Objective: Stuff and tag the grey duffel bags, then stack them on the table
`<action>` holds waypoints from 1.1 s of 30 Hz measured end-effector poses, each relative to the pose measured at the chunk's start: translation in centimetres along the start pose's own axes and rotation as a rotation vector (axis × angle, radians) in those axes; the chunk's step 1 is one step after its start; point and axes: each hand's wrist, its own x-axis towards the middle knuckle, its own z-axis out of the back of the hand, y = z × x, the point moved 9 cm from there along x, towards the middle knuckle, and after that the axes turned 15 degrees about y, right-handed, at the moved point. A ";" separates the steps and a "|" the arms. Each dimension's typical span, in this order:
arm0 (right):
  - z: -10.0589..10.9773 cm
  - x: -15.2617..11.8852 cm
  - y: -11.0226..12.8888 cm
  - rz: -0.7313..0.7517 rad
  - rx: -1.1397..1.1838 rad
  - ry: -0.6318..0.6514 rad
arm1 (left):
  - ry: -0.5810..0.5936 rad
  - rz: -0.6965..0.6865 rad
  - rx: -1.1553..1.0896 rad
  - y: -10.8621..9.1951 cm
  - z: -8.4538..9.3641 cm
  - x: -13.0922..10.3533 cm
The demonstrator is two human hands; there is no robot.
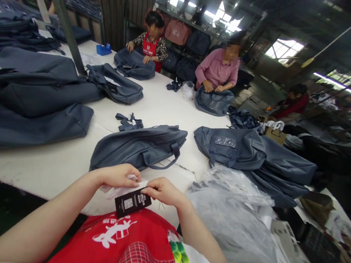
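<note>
Both hands pinch one black hang tag [133,202] with white paper behind it, left hand [119,176] and right hand [163,190] in a narrow grip above the tabletop [59,167] edge. The tagging step seems in hand; next calls for the nearest grey bag [139,146]. Seven or so bags lie about; three other people sit at work.

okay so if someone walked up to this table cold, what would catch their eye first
Probably the two bare hands at the near edge, the left hand and right hand, pinching a black hang tag and a white slip above a red apron. Just beyond lies a grey-blue bag on the white table, with crumpled clear plastic bags to its right.
</note>
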 end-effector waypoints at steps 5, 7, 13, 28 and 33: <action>0.7 0.3 -0.6 -0.135 -0.319 -0.091 | 0.006 0.001 0.030 -0.3 -0.1 0.3; 0.9 0.4 -1.1 -0.193 -0.384 -0.131 | 0.005 0.027 0.023 -0.1 -0.4 0.4; 1.5 -0.7 -2.2 -0.268 -0.324 -0.330 | -0.069 0.054 0.014 1.2 0.0 0.2; -1.2 2.0 -3.2 -0.107 0.028 -0.288 | -0.510 0.317 0.196 0.3 -1.2 0.4; -0.2 1.5 -3.7 -0.097 -0.023 -0.199 | -0.539 0.253 0.051 2.0 1.2 -2.5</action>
